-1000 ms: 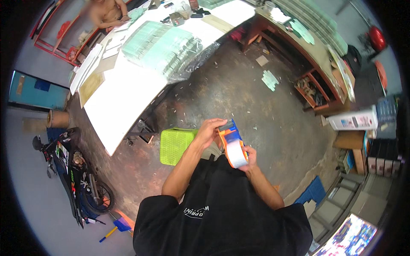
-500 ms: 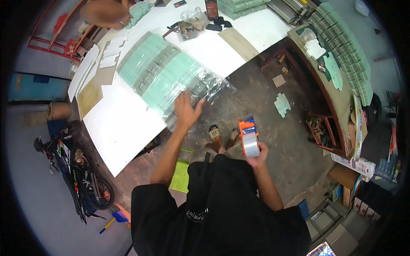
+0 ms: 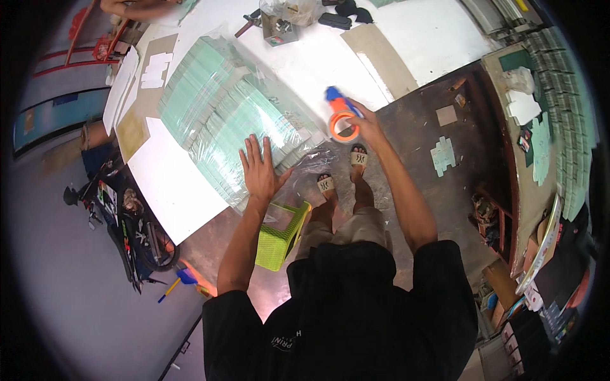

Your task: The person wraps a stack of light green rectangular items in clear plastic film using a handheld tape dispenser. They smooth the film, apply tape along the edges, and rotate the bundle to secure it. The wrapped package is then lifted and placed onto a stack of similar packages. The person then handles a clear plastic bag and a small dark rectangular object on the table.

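A large bundle of pale green folded card stacks (image 3: 244, 114), wrapped in clear plastic film, lies at a slant on the white table. My left hand (image 3: 259, 171) rests on its near side with the fingers spread, pressing on the film. Loose, crumpled film (image 3: 318, 159) hangs past the table edge at the bundle's right end. Above that right end, my right hand (image 3: 370, 128) grips an orange and blue tape dispenser (image 3: 338, 103), its blue tip pointing away from me.
Behind the bundle stand a small box (image 3: 278, 32) and dark items (image 3: 335, 21). A brown board (image 3: 381, 60) lies on the white table top (image 3: 175, 190). Below sits a lime-green stool (image 3: 274, 244). Green stacks line the right bench; a motorcycle (image 3: 136, 228) stands left. Another person's arm (image 3: 143, 9) shows far left.
My right hand has swung the tape dispenser forward and up from beside my body to the bundle's right end. My left hand has shifted slightly left on the film, and the view has moved.
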`<state>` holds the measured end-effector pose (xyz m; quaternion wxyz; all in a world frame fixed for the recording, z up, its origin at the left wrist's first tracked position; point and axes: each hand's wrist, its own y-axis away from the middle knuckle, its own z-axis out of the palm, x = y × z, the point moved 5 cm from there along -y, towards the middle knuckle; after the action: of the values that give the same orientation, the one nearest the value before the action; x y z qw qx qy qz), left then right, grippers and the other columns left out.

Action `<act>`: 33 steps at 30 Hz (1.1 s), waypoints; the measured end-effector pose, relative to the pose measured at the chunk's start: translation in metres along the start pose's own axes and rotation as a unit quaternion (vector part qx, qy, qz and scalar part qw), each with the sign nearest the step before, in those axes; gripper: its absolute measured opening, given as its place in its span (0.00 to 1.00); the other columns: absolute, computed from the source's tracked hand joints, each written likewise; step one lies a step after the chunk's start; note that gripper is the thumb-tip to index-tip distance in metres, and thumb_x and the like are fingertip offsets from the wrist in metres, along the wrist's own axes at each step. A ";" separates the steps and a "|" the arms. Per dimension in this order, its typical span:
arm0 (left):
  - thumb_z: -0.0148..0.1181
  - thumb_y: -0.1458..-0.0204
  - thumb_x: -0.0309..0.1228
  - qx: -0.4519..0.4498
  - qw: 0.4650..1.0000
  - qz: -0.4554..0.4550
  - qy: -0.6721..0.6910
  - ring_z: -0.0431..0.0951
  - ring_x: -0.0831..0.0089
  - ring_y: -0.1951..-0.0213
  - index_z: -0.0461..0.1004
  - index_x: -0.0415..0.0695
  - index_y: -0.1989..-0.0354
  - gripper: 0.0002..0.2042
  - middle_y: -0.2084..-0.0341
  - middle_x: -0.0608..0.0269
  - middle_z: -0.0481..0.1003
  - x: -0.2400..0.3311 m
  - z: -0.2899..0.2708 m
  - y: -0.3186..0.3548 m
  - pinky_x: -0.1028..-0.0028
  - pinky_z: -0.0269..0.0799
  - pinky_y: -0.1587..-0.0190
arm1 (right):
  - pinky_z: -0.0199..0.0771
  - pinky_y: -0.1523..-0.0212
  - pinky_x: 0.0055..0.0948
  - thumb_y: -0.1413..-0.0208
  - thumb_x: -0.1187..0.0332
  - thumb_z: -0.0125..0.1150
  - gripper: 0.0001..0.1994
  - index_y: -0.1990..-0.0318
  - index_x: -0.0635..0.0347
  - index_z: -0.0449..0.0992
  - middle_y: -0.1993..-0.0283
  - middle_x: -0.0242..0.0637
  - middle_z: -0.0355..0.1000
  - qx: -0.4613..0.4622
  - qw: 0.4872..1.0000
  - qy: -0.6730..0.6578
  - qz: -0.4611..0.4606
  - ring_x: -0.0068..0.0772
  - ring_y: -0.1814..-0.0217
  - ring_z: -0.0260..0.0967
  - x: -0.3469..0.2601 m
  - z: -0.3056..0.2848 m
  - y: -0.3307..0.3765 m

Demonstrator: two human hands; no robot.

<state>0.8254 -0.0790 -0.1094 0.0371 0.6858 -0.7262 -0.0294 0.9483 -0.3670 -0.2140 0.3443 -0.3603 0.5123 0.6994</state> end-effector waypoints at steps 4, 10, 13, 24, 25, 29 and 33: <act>0.79 0.64 0.52 0.049 0.998 -0.026 0.021 0.49 0.37 0.26 0.51 0.32 0.28 0.59 0.28 0.30 0.51 0.007 0.003 0.004 0.44 0.45 0.26 | 0.76 0.51 0.26 0.53 0.78 0.59 0.34 0.33 0.60 0.71 0.43 0.38 0.77 -0.207 0.968 0.142 -0.005 0.26 0.53 0.75 0.007 0.028 -0.037; 0.80 0.65 0.49 0.080 0.996 -0.021 0.034 0.52 0.38 0.27 0.49 0.29 0.29 0.60 0.29 0.31 0.53 0.008 0.007 0.003 0.45 0.47 0.26 | 0.68 0.35 0.30 0.57 0.78 0.64 0.32 0.38 0.64 0.75 0.40 0.43 0.74 -0.297 0.948 0.114 0.022 0.32 0.37 0.70 -0.029 0.033 -0.065; 0.81 0.65 0.49 0.090 0.995 -0.017 0.036 0.52 0.38 0.27 0.47 0.29 0.28 0.61 0.29 0.31 0.52 0.009 0.008 0.000 0.45 0.47 0.26 | 0.65 0.32 0.31 0.58 0.77 0.66 0.30 0.40 0.64 0.76 0.39 0.43 0.74 -0.302 0.944 0.132 0.010 0.34 0.34 0.68 -0.026 0.034 -0.071; 0.81 0.65 0.47 0.093 0.996 -0.014 0.013 0.52 0.38 0.27 0.46 0.31 0.27 0.61 0.28 0.31 0.52 0.012 0.008 -0.001 0.45 0.49 0.27 | 0.73 0.40 0.31 0.59 0.75 0.68 0.30 0.42 0.63 0.77 0.47 0.41 0.78 -0.277 0.945 0.123 -0.121 0.33 0.43 0.74 -0.012 0.022 -0.053; 0.81 0.65 0.47 0.094 0.995 -0.013 0.014 0.52 0.38 0.27 0.46 0.31 0.27 0.61 0.28 0.31 0.52 0.013 0.007 -0.001 0.45 0.49 0.27 | 0.74 0.42 0.29 0.59 0.75 0.67 0.29 0.42 0.64 0.77 0.47 0.42 0.78 -0.260 0.952 0.094 -0.130 0.33 0.44 0.75 -0.011 0.022 -0.051; 0.79 0.62 0.46 0.101 0.995 -0.016 0.021 0.54 0.36 0.28 0.50 0.29 0.28 0.57 0.29 0.30 0.54 0.013 0.006 0.000 0.45 0.50 0.28 | 0.77 0.46 0.28 0.54 0.75 0.63 0.29 0.39 0.70 0.72 0.44 0.49 0.75 -0.280 0.943 -0.099 0.148 0.32 0.45 0.75 0.019 0.015 -0.046; 0.79 0.62 0.46 0.105 0.994 -0.007 0.022 0.55 0.36 0.28 0.50 0.29 0.28 0.57 0.30 0.30 0.54 0.013 0.006 0.000 0.44 0.51 0.28 | 0.79 0.46 0.29 0.50 0.75 0.60 0.31 0.35 0.73 0.66 0.42 0.51 0.73 -0.250 0.916 -0.242 0.200 0.34 0.48 0.77 0.047 0.007 -0.042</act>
<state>0.8244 -0.0920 -0.1153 -0.0193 0.6912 -0.7197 0.0625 0.9593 -0.3452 -0.2728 0.2089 -0.1445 0.2829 0.9249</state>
